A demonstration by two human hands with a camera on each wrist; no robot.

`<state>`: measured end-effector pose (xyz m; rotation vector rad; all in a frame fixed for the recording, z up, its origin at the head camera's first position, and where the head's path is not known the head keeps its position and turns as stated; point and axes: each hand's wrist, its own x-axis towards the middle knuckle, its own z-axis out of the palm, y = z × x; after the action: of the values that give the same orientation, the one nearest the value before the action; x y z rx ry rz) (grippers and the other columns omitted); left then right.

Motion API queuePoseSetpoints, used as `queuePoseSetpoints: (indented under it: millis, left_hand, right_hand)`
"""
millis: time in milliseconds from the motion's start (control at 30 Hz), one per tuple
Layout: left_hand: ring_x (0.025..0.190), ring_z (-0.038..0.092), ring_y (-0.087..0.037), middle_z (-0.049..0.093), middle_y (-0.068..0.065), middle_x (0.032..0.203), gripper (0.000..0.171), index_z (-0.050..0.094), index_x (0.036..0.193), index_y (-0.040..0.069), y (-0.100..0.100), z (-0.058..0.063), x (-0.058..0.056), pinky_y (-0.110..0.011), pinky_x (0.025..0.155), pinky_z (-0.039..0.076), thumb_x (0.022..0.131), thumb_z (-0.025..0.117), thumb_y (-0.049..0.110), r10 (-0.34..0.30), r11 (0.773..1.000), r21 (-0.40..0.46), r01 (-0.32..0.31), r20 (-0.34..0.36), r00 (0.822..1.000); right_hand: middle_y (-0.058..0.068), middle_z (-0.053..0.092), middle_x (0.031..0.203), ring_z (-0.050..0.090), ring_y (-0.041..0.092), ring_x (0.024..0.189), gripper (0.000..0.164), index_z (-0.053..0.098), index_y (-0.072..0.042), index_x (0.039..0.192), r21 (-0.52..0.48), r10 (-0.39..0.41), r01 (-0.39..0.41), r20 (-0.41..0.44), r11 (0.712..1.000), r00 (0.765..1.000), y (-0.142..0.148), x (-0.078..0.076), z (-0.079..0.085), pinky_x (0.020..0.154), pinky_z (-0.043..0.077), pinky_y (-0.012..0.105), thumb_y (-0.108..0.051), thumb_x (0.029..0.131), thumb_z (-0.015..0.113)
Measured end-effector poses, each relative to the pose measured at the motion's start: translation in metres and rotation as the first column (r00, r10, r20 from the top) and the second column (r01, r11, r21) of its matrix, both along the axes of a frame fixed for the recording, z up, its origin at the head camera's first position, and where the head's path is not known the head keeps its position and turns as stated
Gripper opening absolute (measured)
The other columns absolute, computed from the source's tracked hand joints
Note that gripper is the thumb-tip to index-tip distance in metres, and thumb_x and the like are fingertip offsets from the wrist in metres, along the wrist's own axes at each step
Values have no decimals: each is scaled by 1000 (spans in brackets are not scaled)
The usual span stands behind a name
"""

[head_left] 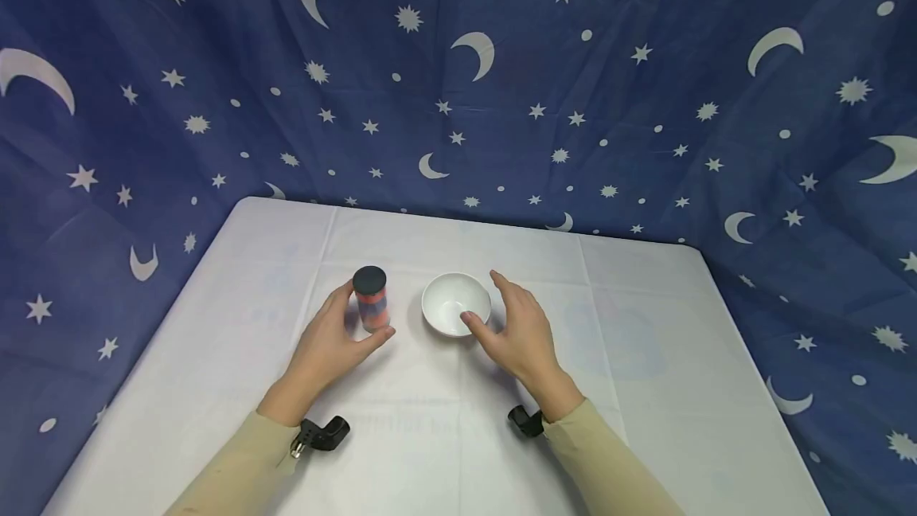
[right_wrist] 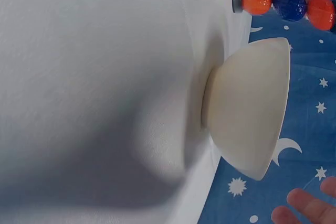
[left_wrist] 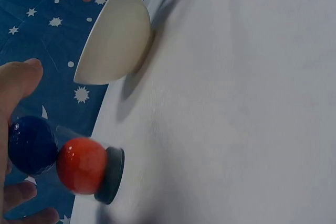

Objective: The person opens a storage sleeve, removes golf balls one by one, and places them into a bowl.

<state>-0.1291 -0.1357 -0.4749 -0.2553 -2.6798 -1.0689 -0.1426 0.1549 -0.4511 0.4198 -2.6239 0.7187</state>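
A clear tube (head_left: 372, 310) with a dark lid and base stands upright on the table, orange and blue balls (right_wrist: 290, 3) stacked inside. My left hand (head_left: 331, 345) is spread about it, fingers on its far left side and thumb in front. In the left wrist view, a gap shows between the thumb (left_wrist: 23, 80) and the tube. To its right sits a white bowl (head_left: 456, 305), upright with nothing visible inside. My right hand (head_left: 521, 333) is beside the bowl's right side, fingers extended, the thumb overlapping the near right rim in the head view.
A white cloth covers the table (head_left: 458, 436). Behind and at both sides hangs a dark blue curtain (head_left: 401, 62) with moons and stars. Each wrist wears a small black camera mount (head_left: 322, 432) at the sleeve.
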Motion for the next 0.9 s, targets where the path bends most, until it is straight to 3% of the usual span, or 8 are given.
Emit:
queuePoseSetpoints:
  millis: [367,633,900]
  left_hand:
    - [108,48,-25,47,-12,118,79,28,133,6,10,-6,-4,-41,87,40,74,69,40,-26,994,107,25,8,1000]
    - [103,51,-23,50,-9,113,64,33,130,8,11,-9,-3,-40,84,41,80,65,34,-42,996,81,41,5,999]
    - [101,50,-18,44,-7,116,61,33,131,9,17,-6,8,-38,84,41,82,63,28,-132,991,22,135,-84,988]
  right_hand:
    - [-1,51,124,46,17,112,73,42,-16,133,-23,31,-32,-28,999,999,-10,-1,2,87,39,38,-59,75,56]
    - [0,52,121,47,16,110,69,45,-13,130,-36,79,-81,-54,996,995,-16,-1,3,89,38,34,-55,77,56]
    - [-3,52,120,46,13,110,64,46,-15,129,-49,120,-123,-48,991,992,-25,5,6,87,40,33,-53,79,56]
